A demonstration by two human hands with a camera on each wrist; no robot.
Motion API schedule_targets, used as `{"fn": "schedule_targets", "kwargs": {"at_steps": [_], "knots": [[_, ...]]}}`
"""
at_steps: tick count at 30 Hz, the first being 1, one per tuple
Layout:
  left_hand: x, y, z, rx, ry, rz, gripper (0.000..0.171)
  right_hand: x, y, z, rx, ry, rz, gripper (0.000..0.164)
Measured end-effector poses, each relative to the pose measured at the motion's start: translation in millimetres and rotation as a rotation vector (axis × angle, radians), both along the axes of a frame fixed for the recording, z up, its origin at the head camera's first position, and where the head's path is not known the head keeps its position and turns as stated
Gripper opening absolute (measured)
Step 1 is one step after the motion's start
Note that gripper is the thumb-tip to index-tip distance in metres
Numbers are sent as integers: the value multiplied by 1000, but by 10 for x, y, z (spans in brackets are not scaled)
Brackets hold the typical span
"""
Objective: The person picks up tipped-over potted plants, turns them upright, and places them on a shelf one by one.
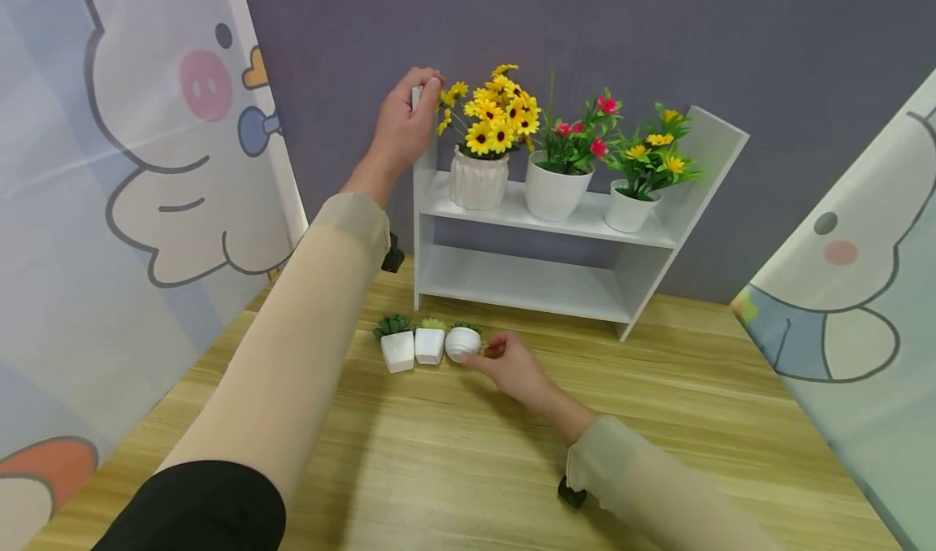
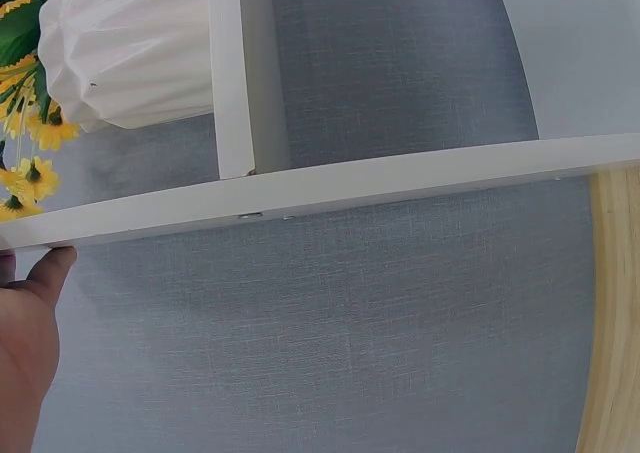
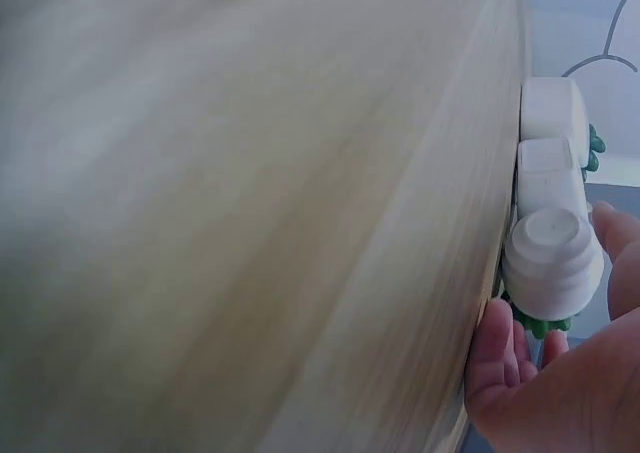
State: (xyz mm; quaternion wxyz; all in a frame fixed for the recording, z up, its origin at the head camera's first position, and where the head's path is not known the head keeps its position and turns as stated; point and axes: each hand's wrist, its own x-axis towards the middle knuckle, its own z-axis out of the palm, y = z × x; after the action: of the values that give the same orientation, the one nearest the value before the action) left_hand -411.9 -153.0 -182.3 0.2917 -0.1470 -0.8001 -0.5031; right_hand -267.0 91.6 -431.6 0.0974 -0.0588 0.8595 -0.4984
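Observation:
My left hand (image 1: 405, 120) grips the top of the left side panel of a white two-tier shelf (image 1: 522, 279); its thumb shows against the panel (image 2: 330, 188) in the left wrist view. On the table, my right hand (image 1: 519, 368) is beside a round ribbed white pot (image 1: 462, 344) with a small green plant. The thumb reaches the pot's near edge, and the loosely bent fingers are just right of it. In the right wrist view this round pot (image 3: 553, 263) lies between thumb and fingers. Two square white succulent pots (image 1: 429, 345) (image 1: 398, 351) lie to its left.
The upper shelf holds a fluted pot of yellow flowers (image 1: 478, 181), a white pot with pink-red flowers (image 1: 557, 189) and a smaller pot with yellow flowers (image 1: 630, 210). Cartoon-printed panels (image 1: 168, 210) flank the wooden table (image 1: 468, 462), with a grey wall (image 1: 658, 31) behind.

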Motion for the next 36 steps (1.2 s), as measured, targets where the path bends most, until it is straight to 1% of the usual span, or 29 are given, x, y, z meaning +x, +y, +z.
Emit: {"fn": "schedule_targets", "kwargs": {"at_steps": [4,7,14,22,26,29,32,36], "knots": [[6,7,3,-4,-8,-1,46,-46,-89,-35,18,19,-31,69],[11,9,-1,-7,-11,-2,46,-69,-137,-55,16,12,-49,67],[11,14,1,-1,-18,-3,45,-77,-201,-35,30,-19,-81,72],[4,0,-3,6,-4,-4,44,-95,-260,-10,50,-15,-102,72],[4,-4,-4,-1,2,-2,45,-113,-268,-24,29,-14,-104,67],[0,-7,-8,-1,5,-7,45,-125,-268,-33,36,-2,-100,64],[-6,-11,-14,2,14,-15,45,-130,-257,-34,48,9,-98,64],[-6,-9,-17,-1,18,-17,45,-131,-230,-26,29,6,-80,66]]}}
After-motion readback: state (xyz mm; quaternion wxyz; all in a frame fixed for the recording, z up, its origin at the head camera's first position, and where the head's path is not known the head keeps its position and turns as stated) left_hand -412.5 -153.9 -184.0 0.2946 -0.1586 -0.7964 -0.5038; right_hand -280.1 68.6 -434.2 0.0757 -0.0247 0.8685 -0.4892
